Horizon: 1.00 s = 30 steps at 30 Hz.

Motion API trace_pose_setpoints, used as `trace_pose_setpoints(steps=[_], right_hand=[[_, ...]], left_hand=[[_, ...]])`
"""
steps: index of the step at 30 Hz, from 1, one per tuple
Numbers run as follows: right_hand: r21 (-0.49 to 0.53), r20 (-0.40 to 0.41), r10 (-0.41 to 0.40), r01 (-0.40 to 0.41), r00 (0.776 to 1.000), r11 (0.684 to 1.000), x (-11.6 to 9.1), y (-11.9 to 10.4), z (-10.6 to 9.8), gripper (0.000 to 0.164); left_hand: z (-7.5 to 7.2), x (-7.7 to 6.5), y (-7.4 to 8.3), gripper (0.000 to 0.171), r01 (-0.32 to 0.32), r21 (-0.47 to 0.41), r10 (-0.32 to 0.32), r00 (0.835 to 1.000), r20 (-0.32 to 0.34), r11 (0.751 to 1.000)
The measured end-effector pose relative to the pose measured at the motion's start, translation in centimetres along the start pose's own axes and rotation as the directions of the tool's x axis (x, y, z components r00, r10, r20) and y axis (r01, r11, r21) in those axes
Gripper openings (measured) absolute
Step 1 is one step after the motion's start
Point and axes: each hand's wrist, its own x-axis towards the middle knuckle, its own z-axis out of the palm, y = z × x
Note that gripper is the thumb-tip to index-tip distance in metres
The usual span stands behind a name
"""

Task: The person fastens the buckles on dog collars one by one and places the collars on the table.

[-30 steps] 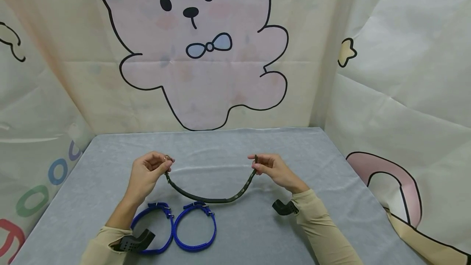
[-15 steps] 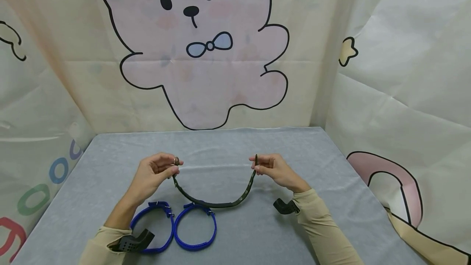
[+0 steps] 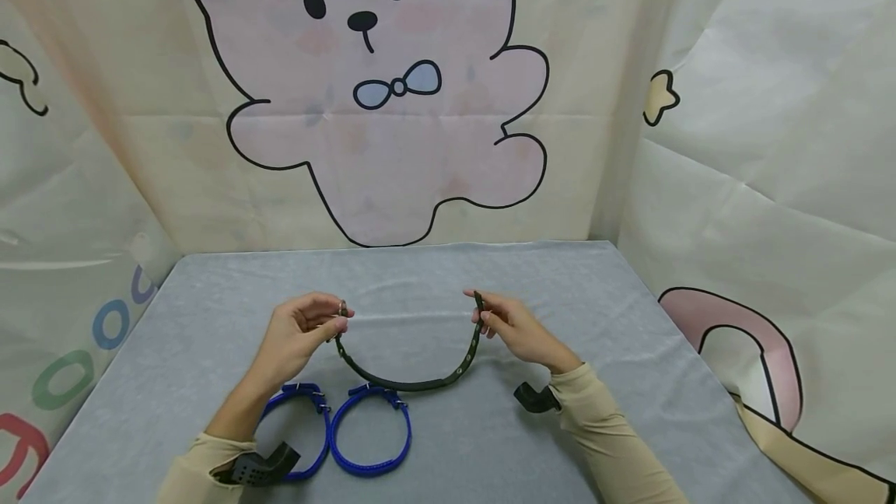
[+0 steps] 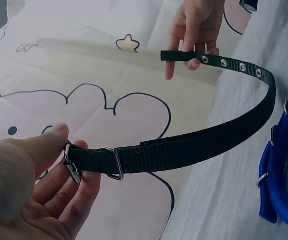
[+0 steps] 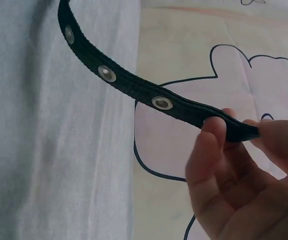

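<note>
A dark green webbing collar [image 3: 413,386] hangs in a U between my two hands, its strap sagging over the table. My left hand [image 3: 297,337] pinches its buckle end; in the left wrist view the metal buckle [image 4: 72,165] is at the thumb and fingers, with a metal loop [image 4: 112,163] just beyond. Opposite, my right hand [image 3: 518,327] pinches the plain tip of the strap between thumb and fingers. Metal eyelets [image 5: 162,103] line the strap near that tip. Below lie two blue collars, each fastened into a ring: the left one [image 3: 326,442] partly behind my left forearm, the right one [image 3: 409,442] uncovered.
A grey cloth covers the table [image 3: 462,457]. Behind it hangs a backdrop [image 3: 448,138] printed with a cartoon bear, and printed sheets flank both sides. Black wrist cameras sit on the left cuff [image 3: 262,467] and the right cuff [image 3: 537,397].
My left hand has moved to the right with the buckle end, and my right hand has shifted slightly left. The green collar now hangs in a narrower U. The blue collars stay put.
</note>
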Motion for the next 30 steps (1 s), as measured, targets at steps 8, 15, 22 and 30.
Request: trace_pose_setpoints(steps=[8,15,22,30], right_hand=[[-0.011,0.036,-0.008,0.008,0.999,1.000,-0.1,-0.7,0.4,0.045],[-0.003,-0.058,-0.032,0.032,0.998,0.999,-0.2,-1.1,1.0,0.038],[0.014,-0.104,-0.039,0.041,0.994,0.999,-0.3,-1.7,1.7,0.027],[0.041,-0.076,-0.093,0.096,0.993,0.995,-0.3,-2.1,2.5,0.024]], left_hand=[[0.9,-0.1,0.6,0.020,-0.008,-0.008,0.008,0.999,0.047,1.000],[1.7,-0.3,1.1,0.021,0.001,0.006,-0.002,0.999,0.046,1.000],[2.4,-0.4,1.3,0.023,0.014,-0.025,-0.014,1.000,0.026,1.000],[2.9,-0.5,1.2,0.021,-0.001,0.003,0.001,1.000,0.010,1.000]])
